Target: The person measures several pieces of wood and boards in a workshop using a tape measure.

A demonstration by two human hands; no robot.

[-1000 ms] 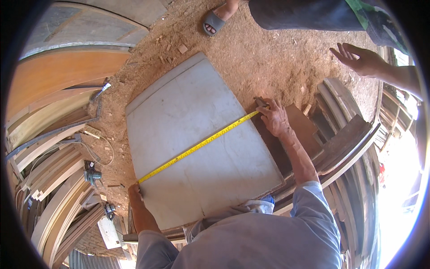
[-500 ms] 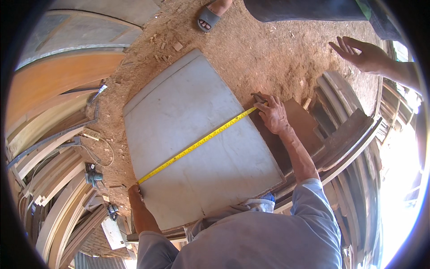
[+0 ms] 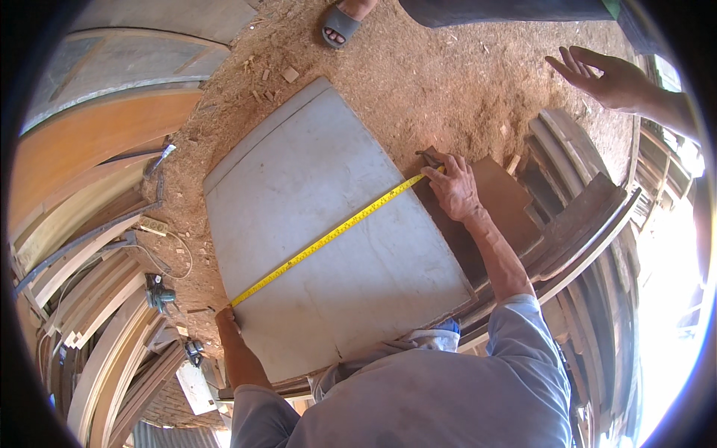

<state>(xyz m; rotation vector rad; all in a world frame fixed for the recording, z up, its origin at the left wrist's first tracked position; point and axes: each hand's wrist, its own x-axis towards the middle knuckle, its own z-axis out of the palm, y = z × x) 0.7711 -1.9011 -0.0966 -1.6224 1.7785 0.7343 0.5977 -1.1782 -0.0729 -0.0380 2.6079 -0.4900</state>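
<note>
A yellow tape measure (image 3: pixel 326 240) lies drawn out at a slant across a large pale grey panel (image 3: pixel 299 179). My left hand (image 3: pixel 227 321) is closed on the tape's end at the panel's left edge, its fingers partly hidden. Just past the right edge, my right hand (image 3: pixel 457 193) grips the other end, where a dark tape case shows by the fingers. The blade looks straight and crosses the panel from edge to edge. A thin dark line runs along the panel's far end.
Brown board (image 3: pixel 493 201) lies under my right forearm, beside stacked timber (image 3: pixel 575 224). More planks (image 3: pixel 97 299) and a green power tool (image 3: pixel 159 293) are at left. Another person's hand (image 3: pixel 609 81) reaches in at far right; a sandaled foot (image 3: pixel 341 26) stands on the sawdust-strewn ground.
The view has shifted slightly. Both my hands keep their hold on the tape at the panel's edges. The other person's hand has turned a little.
</note>
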